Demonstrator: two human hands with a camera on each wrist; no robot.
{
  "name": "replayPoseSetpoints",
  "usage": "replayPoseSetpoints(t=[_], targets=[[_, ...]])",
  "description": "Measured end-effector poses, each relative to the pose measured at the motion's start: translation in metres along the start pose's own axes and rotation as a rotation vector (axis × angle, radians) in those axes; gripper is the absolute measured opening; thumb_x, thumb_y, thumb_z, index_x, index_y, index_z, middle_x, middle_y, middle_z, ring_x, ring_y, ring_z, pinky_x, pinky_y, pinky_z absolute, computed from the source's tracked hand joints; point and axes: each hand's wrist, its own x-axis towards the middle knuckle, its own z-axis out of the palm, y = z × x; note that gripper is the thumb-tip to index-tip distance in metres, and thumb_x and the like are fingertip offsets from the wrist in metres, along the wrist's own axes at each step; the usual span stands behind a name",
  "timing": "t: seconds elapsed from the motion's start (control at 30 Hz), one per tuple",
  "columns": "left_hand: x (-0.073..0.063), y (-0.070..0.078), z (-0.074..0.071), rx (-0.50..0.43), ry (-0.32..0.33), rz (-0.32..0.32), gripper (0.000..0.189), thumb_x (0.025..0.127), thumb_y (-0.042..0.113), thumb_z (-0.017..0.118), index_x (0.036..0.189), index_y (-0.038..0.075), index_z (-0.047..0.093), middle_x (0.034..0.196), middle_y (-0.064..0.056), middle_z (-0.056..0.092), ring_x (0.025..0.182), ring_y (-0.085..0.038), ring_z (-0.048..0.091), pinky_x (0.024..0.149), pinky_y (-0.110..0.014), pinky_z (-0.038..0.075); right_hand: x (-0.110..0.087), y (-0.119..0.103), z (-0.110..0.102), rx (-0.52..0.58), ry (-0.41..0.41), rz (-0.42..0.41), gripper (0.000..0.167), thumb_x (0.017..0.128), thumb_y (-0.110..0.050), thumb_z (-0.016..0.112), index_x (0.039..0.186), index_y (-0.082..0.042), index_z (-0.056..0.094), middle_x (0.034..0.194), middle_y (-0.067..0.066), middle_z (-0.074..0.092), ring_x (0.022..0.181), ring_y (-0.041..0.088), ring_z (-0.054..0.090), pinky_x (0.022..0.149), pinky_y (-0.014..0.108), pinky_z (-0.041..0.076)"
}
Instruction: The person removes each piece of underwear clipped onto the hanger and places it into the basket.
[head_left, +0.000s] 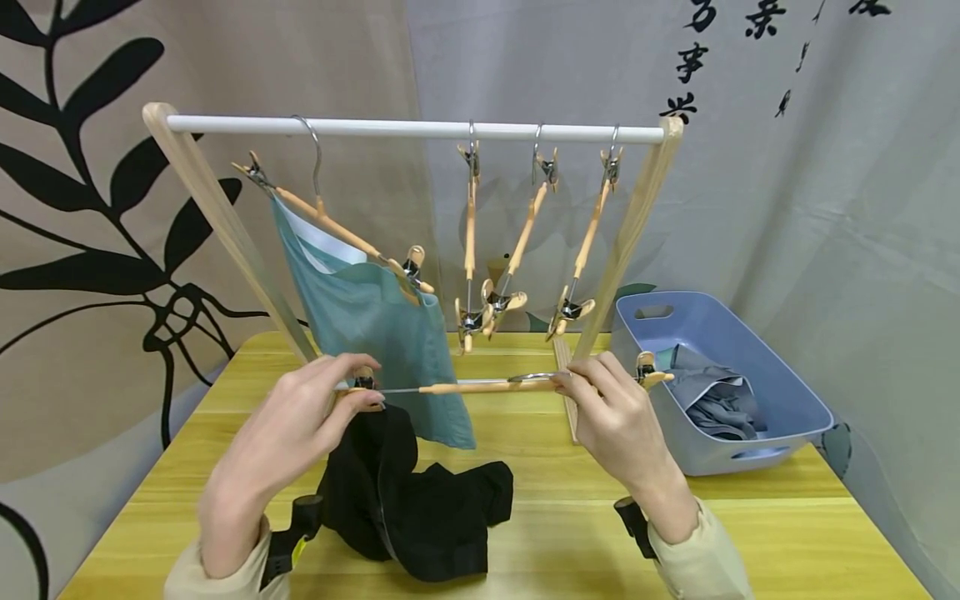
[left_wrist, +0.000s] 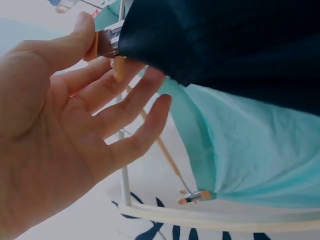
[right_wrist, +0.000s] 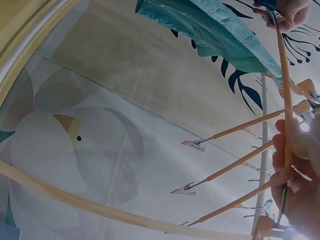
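Observation:
A wooden clip hanger lies level across the front of the rack, between both hands. My left hand pinches the clip at its left end between thumb and fingers. In the left wrist view that clip's jaws are at the corner of a black garment, which droops down to the table in the head view. My right hand grips the hanger's bar right of the middle, close to its metal hook. The right-end clip sticks out past that hand, with no cloth visible in it.
Behind stands a wooden rack with a white rail. A teal garment hangs there from a clip hanger, with three bare clip hangers to its right. A blue basket holding grey cloth sits at the table's right.

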Motion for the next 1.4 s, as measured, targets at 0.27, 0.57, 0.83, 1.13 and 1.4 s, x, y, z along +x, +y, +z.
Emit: replayPoseSetpoints(t=[0.27,0.57,0.83,1.13,1.4], targets=[[0.0008,-0.0023,0.006,0.066,0.148,0.111,0.016,0.08,0.007,0.073,0.094,0.009,0.066,0.086,0.002,0.069,0.064,-0.004,0.051,0.058,-0.023,0.042,-0.0004,0.0015,-0.0006,0.025,-0.008,0.008,0.027,0.099,-0.013,0.049,0.084,-0.001,0.068,0.079,0.008,0.061,0.069,0.019,0.048,0.059,0.025,0.042],[0.0006,-0.004,0.0078,0.131,0.241,0.161,0.015,0.08,0.018,0.073,0.09,0.009,0.066,0.081,0.0,0.071,0.06,-0.01,0.055,0.075,-0.038,0.048,-0.0004,0.0024,-0.0004,0.035,-0.017,0.017,0.027,0.099,-0.014,0.048,0.086,-0.002,0.068,0.079,0.008,0.061,0.069,0.019,0.048,0.058,0.024,0.042],[0.0003,-0.0044,0.0085,0.141,0.271,0.169,0.042,0.094,0.046,0.048,0.09,0.008,0.066,0.081,-0.003,0.073,0.058,-0.012,0.058,0.075,-0.037,0.045,-0.0004,0.0031,0.0005,0.029,-0.015,0.013,0.029,0.099,-0.013,0.048,0.082,-0.001,0.068,0.079,0.008,0.061,0.069,0.02,0.049,0.059,0.025,0.042],[0.0002,-0.0037,0.0084,0.148,0.282,0.172,0.045,0.095,0.048,0.046,0.088,0.008,0.066,0.079,-0.002,0.072,0.056,-0.011,0.056,0.073,-0.035,0.042,0.0004,0.0032,0.001,0.037,-0.019,0.012,0.029,0.099,-0.015,0.048,0.083,-0.001,0.068,0.079,0.007,0.061,0.068,0.019,0.049,0.058,0.025,0.042],[-0.0003,-0.0038,0.0086,0.154,0.289,0.179,0.044,0.096,0.047,0.046,0.087,0.009,0.066,0.077,-0.001,0.071,0.05,-0.008,0.048,0.073,-0.035,0.041,0.0009,0.003,0.0023,0.044,-0.009,0.008,0.025,0.098,-0.013,0.05,0.084,-0.002,0.068,0.078,0.006,0.061,0.069,0.019,0.049,0.059,0.026,0.042]])
